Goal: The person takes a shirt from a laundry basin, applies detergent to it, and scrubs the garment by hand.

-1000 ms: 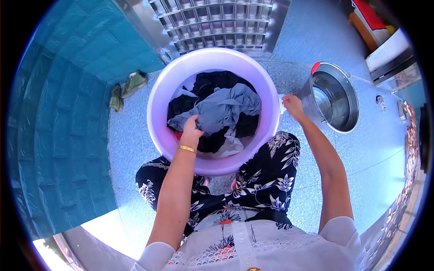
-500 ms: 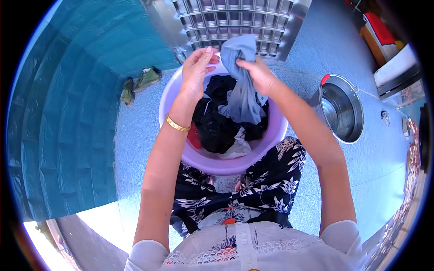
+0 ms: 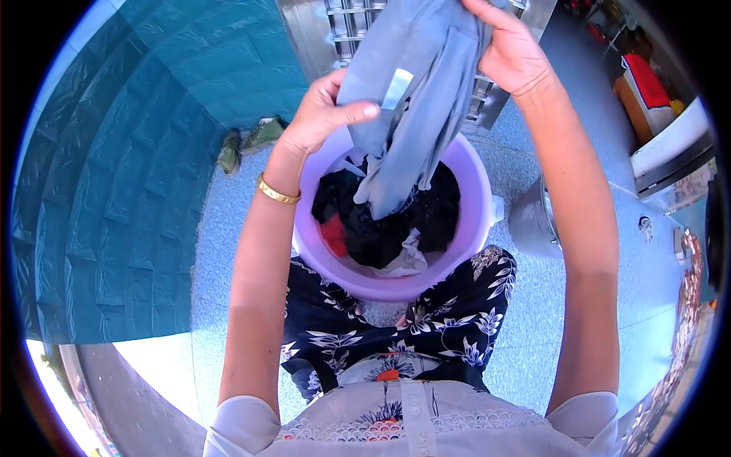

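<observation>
Grey-blue garment (image 3: pixel 415 99) hangs over the purple tub (image 3: pixel 472 228). Left hand (image 3: pixel 324 114) pinches its edge. Right hand (image 3: pixel 514 49) grips its top, fingers closed.

Both arms are raised and extended forward. The left hand (image 3: pixel 324 114) pinches shut — the right hand (image 3: pixel 512 49) grips higher.

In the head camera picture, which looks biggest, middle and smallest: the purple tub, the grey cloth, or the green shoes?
1. purple tub
2. grey cloth, though it is held up nearer the camera, so this is unsure
3. green shoes
</observation>
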### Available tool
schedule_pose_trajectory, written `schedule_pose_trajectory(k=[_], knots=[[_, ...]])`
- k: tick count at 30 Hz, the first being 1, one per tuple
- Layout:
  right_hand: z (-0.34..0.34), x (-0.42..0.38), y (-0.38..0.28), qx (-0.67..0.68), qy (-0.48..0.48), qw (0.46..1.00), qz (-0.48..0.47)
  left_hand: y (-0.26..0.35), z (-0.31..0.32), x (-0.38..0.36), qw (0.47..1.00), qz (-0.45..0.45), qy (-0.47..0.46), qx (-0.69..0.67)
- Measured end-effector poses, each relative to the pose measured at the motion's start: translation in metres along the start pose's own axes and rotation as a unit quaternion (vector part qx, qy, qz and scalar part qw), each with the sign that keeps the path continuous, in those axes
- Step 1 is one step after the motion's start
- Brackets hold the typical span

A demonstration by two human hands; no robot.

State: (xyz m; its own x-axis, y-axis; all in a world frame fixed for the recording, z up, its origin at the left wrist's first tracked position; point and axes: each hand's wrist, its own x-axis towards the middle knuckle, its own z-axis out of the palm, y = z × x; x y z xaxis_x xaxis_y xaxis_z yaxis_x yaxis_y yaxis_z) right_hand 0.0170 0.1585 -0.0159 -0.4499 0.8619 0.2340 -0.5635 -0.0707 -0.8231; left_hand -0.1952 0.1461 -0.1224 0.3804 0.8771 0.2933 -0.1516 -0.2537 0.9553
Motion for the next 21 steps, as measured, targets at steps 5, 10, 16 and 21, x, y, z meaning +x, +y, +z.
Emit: schedule_pose_trajectory(k=[5,10,16,21], knots=[[-0.063,0.004,0.017,-0.01,0.048,0.999,-0.015,-0.062,0.02,-0.023,0.985,-0.153,-0.032,0.073],[-0.083,-0.016,0.03,-0.012,0.142,0.99,0.02,-0.079,-0.015,-0.025,0.965,-0.071,0.184,-0.174],[-0.136,-0.002,0.08,-0.195,0.237,0.951,0.042,-0.069,-0.025,0.01,0.9,-0.039,0.375,-0.217],[-0.223,-0.04,0.214,-0.328,0.345,0.833,0.283,-0.151,-0.069,-0.021,0.863,-0.201,0.336,0.32]])
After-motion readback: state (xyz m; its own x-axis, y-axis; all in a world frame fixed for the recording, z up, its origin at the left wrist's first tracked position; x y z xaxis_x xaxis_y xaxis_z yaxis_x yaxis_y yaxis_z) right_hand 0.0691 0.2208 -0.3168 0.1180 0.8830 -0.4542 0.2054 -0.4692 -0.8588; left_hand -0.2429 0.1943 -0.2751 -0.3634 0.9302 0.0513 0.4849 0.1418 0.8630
